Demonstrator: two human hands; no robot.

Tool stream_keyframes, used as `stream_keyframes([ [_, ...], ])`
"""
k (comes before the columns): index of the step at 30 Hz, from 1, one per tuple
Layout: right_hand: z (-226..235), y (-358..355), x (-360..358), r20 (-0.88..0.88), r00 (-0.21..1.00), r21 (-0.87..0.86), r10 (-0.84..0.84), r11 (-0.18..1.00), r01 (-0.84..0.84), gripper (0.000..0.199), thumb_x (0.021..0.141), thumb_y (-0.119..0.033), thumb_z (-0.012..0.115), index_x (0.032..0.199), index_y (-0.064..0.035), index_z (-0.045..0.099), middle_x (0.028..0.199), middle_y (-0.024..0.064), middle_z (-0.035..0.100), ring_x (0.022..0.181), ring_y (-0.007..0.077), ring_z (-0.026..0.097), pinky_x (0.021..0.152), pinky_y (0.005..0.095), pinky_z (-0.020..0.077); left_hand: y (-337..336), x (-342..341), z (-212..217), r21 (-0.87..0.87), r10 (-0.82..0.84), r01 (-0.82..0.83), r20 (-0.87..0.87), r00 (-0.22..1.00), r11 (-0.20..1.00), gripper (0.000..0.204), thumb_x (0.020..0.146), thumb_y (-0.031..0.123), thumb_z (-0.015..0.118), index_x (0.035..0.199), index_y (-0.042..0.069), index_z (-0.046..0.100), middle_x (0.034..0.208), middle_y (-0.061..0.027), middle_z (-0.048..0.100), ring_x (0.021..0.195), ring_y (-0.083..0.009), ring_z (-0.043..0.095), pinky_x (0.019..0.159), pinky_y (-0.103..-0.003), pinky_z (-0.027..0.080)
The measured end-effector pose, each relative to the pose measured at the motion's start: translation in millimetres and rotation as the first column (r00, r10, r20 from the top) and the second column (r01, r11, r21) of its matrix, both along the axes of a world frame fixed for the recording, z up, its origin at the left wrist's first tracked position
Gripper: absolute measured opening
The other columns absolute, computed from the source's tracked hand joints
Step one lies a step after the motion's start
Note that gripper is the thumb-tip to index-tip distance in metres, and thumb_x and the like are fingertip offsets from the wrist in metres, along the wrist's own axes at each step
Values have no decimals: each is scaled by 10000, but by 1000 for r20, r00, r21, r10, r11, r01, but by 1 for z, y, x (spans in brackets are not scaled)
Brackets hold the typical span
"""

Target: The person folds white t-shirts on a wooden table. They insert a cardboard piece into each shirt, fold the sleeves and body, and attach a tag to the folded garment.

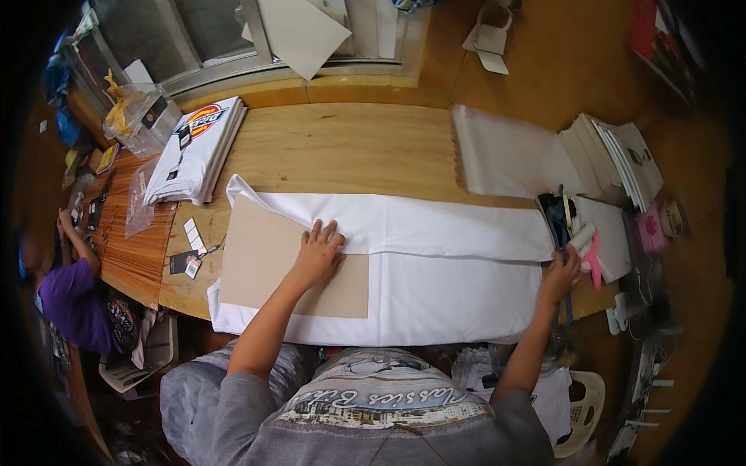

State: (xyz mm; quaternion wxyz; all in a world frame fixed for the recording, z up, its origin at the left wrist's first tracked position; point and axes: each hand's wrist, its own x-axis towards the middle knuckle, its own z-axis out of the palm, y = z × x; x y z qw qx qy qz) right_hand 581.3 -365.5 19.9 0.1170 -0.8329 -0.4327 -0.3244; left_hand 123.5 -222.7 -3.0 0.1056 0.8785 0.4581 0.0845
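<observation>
Head view, looking down on a wooden desk (342, 147). White garment (435, 264) lies spread flat across the near half of the desk, its upper edge folded over in a long band, its near edge hanging just past the desk rim. Tan cardboard sheet (264, 264) rests on the garment's left end. Left hand (317, 252) lies flat on the cardboard's upper right corner, fingers (330, 231) spread and released, their tips touching the folded white band; it presses, grips nothing. Right hand (561, 273) sits at the garment's right end, fingers curled on the cloth edge; whether they pinch the fabric or only touch it, cannot tell. Just beside that hand: a pink-and-white handled tool (588, 250) and dark straps on a white stack. Far left of the desk: a folded white shirt stack (194, 155) with a printed logo on top, clear plastic bags (140, 116) behind it, small hang tags (190, 248) near the cardboard's left edge. Far right: a clear flat bag (505, 151) and a pile of white folded packets (614, 151). Another person in a purple top (70, 299) is at the left end, well apart from the garment.
</observation>
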Motion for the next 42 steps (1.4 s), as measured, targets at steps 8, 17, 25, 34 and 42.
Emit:
stream_keyframes([
  [8, -53, 42, -255, -488, 240, 175, 839, 363, -915, 186, 746, -107, 510, 900, -36, 586, 1007, 112, 563, 1022, 271, 483, 872, 388, 375, -4, -1, -20, 182, -18, -14, 173, 985, 983, 209, 756, 147, 524, 934, 49, 473, 1205, -155, 406, 1162, -397, 300, 915, -567, 213],
  [17, -111, 125, -69, -623, 543, 214, 564, 790, -574, 439, 795, -304, 455, 1151, -47, 455, 1193, 185, 429, 1134, 334, 351, 954, 426, 261, -9, 10, -6, 301, -123, 68, 167, 978, 951, 174, 700, 61, 557, 850, 78, 469, 1117, -36, 497, 1171, -229, 362, 956, -559, 130],
  [25, -85, 66, 72, -833, 331, 387, 443, 894, -224, 581, 774, -373, 509, 1233, -54, 355, 1220, 130, 409, 1074, 237, 435, 870, 309, 360, -10, 10, -7, 299, -109, 47, 194, 975, 953, 175, 684, 66, 572, 840, 77, 494, 1087, -34, 516, 1136, -223, 398, 944, -531, 170],
  [34, -38, 75, 39, -412, 904, -192, 115, 959, -210, 475, 669, -64, 631, 1120, -58, 480, 1060, 155, 515, 986, 331, 470, 849, 378, 374, -14, -1, -10, 359, -115, -10, 323, 940, 933, 161, 631, 96, 615, 760, 80, 520, 1006, -107, 503, 968, -263, 463, 826, -449, 317],
  [42, -15, 123, -74, -384, 909, -502, -164, 863, -57, 506, 829, -177, 480, 1278, -49, 286, 1340, 128, 253, 1220, 252, 261, 991, 346, 234, -11, -7, -28, 383, -220, 49, 416, 883, 922, 136, 671, 138, 572, 680, 48, 470, 820, -112, 465, 780, -268, 462, 675, -364, 375],
])
